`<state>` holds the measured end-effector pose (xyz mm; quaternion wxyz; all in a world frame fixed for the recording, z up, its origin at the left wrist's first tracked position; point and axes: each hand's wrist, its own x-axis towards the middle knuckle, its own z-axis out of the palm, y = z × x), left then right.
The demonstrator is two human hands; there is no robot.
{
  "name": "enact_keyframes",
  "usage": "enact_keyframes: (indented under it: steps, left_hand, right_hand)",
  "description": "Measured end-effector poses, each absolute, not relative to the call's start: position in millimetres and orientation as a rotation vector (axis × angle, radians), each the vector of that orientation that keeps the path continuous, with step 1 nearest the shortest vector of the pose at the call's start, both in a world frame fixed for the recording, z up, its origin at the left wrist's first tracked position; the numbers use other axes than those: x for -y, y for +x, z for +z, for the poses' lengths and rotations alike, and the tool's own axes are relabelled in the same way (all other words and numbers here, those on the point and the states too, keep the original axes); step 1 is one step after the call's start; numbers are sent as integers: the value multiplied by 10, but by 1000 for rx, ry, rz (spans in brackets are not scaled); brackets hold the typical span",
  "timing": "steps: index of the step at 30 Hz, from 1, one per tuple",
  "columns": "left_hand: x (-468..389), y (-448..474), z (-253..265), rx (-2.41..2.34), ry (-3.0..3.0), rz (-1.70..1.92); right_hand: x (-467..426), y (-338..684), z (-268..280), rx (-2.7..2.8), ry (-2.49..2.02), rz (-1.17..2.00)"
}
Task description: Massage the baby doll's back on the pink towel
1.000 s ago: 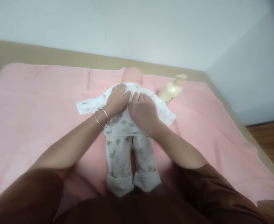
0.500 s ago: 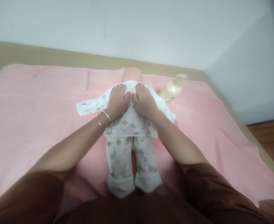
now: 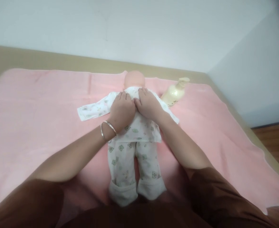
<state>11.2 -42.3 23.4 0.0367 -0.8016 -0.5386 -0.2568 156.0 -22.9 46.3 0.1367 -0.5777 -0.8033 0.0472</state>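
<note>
Drawn slightly back toward the person since half a second ago, the left hand (image 3: 122, 109) now arches with its fingers more bent, while the right hand (image 3: 150, 103) has kept nearly the same place. Nearest are the person's brown sleeves (image 3: 30, 202), with bare forearms reaching forward from them on either side of a baby doll (image 3: 141, 134). It lies stretched out in the middle of a pink blanket (image 3: 42, 126), apparently face down, legs toward the person. Its white trousers (image 3: 122, 161), printed with small green motifs, end in wide turned-up cuffs (image 3: 122, 193). Above them, the hem of a matching white shirt (image 3: 134, 136) overlaps the trouser tops, and its sleeves spread out to both sides. A silvery bangle (image 3: 102, 131) circles the left wrist. Beyond it the left hand rests on the shirt's back; whether its fingers pinch any cloth cannot be told. Beside it the right hand lies flat and loose on the upper back, fingers extended toward the collar, grasping nothing, its thumb close to the left hand. Farther on is the doll's bald head (image 3: 134, 78). To its right, a pale yellow pump bottle (image 3: 175, 92) leans near the right shirt sleeve. Behind the blanket runs a tan border (image 3: 58, 60), then a pale wall (image 3: 130, 28).
</note>
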Motion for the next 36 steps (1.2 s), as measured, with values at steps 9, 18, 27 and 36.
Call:
enact_keyframes:
  steps: [9,18,27,36]
  left_hand:
    - [280,-34,335,1716,-2647,-680]
    - [221,-26,367,1932,-2655,-675]
    - [352,23,295,1794,-2443,-728]
    - [532,129,352,1729,-2573,-823]
  right_hand:
    - [676,1382,618,2524,-1693,-237]
    - [575,1520,866,2369,-1786,180]
    - [244,1575,578,2255,-1749,206]
    - [206,1572,476,2316,-1721,55]
